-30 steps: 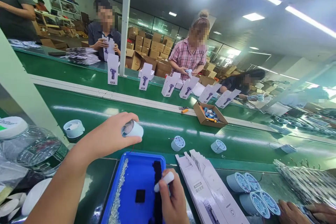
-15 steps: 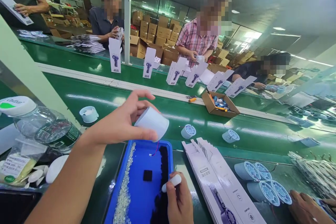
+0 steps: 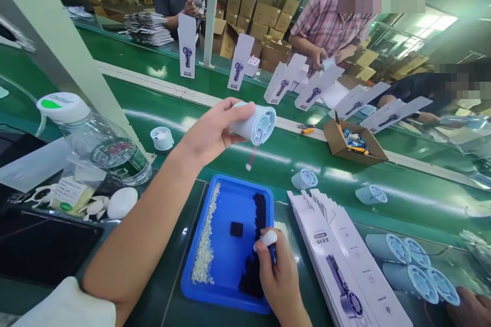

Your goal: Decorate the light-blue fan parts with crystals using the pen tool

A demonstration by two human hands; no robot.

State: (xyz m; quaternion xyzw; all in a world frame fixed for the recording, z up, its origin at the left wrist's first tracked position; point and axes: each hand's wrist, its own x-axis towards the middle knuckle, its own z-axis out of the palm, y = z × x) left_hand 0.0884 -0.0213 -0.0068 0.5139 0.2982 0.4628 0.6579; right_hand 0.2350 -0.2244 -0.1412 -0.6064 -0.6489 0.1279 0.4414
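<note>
My left hand [image 3: 209,133] holds a pale blue cylindrical fan housing [image 3: 255,123] above the green conveyor belt [image 3: 268,158], its grilled end facing right. A thin red wire [image 3: 252,156] dangles from it. My right hand [image 3: 278,278] rests at the right edge of a blue tray [image 3: 222,255] and pinches a small white-capped tool [image 3: 267,238]. In the tray lie a row of black foam pads [image 3: 255,245], one loose black square [image 3: 236,229] and a strip of small white bits [image 3: 205,242].
Flat white product boxes [image 3: 337,245] are stacked right of the tray, with finished housings [image 3: 408,265] beyond. More housings [image 3: 304,179] ride the belt. A clear water bottle [image 3: 99,143] lies left. A cardboard box of parts [image 3: 351,143] and upright cartons [image 3: 187,46] stand beyond; other people work opposite.
My left hand has lifted the housing higher and turned it, so its grilled end now faces right and the wire hangs free. My right hand has stayed at the tray.
</note>
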